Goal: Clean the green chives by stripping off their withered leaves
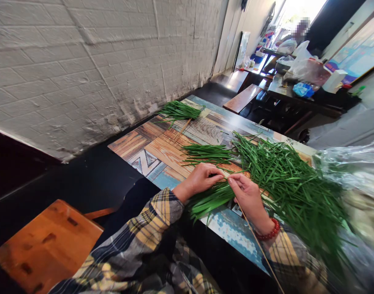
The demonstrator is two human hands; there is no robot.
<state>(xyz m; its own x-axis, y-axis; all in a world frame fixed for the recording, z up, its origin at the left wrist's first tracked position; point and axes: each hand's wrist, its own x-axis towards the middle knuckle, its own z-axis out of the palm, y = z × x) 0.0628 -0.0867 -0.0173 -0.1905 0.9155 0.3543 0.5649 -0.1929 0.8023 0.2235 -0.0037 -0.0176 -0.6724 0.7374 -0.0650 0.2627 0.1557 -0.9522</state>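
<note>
My left hand (203, 179) is closed in a pinch at the pale stem ends of some garlic chives. Just to its right, almost touching it, my right hand (248, 197) pinches a long thin bamboo skewer (260, 247), which runs from under the fingers down toward my right sleeve. Below both hands a bundle of chives (211, 199) spreads its leaves over the table's near edge. Beyond them lies a small row of chives (206, 153). A large loose heap of chives (278, 175) is to the right. The exact contact at my fingertips is partly hidden.
On the patterned table (162, 151), a chive bundle (180, 110) lies near the wall, beside thin sticks (182, 130). Clear plastic bags (358, 163) stand at the right edge. A wooden stool (49, 245) is at lower left. Farther back are a bench (242, 98), a cluttered table and a person.
</note>
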